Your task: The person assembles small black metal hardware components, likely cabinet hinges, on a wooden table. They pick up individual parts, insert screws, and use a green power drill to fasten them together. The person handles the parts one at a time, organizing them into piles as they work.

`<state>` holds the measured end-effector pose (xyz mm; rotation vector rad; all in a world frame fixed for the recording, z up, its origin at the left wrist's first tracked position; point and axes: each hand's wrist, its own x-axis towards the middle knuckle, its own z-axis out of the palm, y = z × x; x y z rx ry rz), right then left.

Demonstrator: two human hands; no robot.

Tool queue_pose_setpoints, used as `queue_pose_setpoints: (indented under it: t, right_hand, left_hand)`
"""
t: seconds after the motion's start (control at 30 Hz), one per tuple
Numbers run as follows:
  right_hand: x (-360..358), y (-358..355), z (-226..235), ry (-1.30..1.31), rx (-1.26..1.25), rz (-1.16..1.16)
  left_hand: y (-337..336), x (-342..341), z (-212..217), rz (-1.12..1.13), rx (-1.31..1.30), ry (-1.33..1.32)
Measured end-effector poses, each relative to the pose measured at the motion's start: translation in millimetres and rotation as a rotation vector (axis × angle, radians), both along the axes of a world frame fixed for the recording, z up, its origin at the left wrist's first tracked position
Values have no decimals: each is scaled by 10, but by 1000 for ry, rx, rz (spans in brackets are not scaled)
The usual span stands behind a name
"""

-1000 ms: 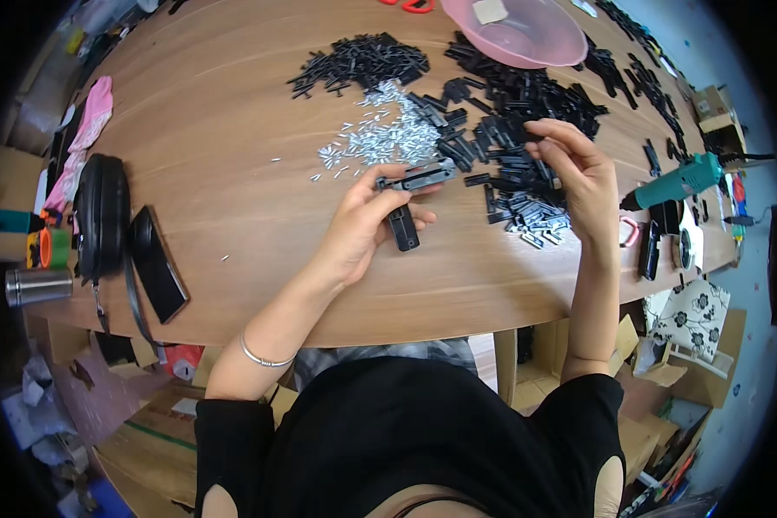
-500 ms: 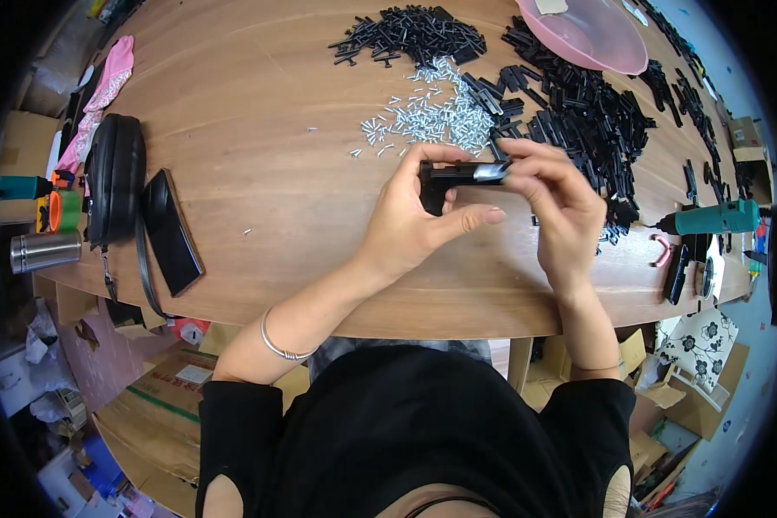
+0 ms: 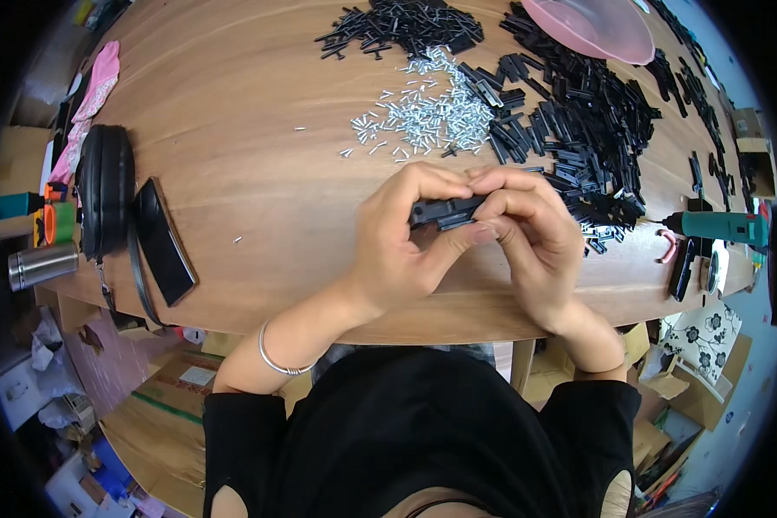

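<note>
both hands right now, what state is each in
Left hand: closed, holding a black bar-shaped part.
Right hand: closed on that part's right end, exact grip partly hidden.

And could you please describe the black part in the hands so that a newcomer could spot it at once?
On the wooden table, find the silver fasteners. Below them in view, the left hand and right hand meet around a narrow black part. Unlike the black pieces heaped beyond to the right, it is being held.
</note>
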<state>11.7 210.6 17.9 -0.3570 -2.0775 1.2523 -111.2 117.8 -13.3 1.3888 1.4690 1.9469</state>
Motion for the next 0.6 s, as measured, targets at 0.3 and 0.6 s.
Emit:
queue_pose_setpoints:
  t: [0.3, 0.6]
  right_hand:
    - [-14, 114, 60, 75, 200, -25]
    - [3, -41, 66, 165, 105, -31]
  left_hand:
    - [-13, 96, 123, -98, -21, -253]
    - [-107, 161, 94, -5, 55, -188]
